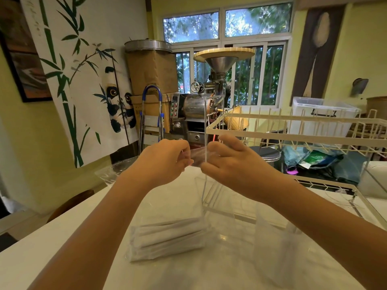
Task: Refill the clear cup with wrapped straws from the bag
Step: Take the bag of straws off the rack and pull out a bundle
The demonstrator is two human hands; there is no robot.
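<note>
Together, both forearms reach forward over the pale surface (62, 243), the hands meeting above its far part. The left hand (163, 162) is curled, thumb and fingers pinched on one end of a small piece of clear film (198, 156); the right hand (228, 162) pinches the other end, knuckles up, its wrist slightly higher than the left. The film is stretched between them, and whether it belongs to the bag cannot be told.

Below the arms, near the middle of the surface, lies the bag (167, 239) of wrapped straws — a flat clear pack with long white paper sleeves side by side, lying crosswise. To its right, toward the near right part of the surface, stands the clear cup (276, 243), blurred and hard to read; its contents cannot be made out. A clear acrylic stand (211, 193) rises just behind the bag, under the right hand. A crumpled sheet of clear plastic (109, 172) sits at the far left edge.

Along the right side, a white wire rack (293, 137) spans the view. Beyond the surface stand a metal roasting machine (196, 114) with a funnel on top, a folded stepladder (151, 118) with a blue handle, and cardboard boxes (150, 72). A bamboo-and-panda hanging (83, 80) covers the left wall — windows (230, 49) behind show green foliage.
</note>
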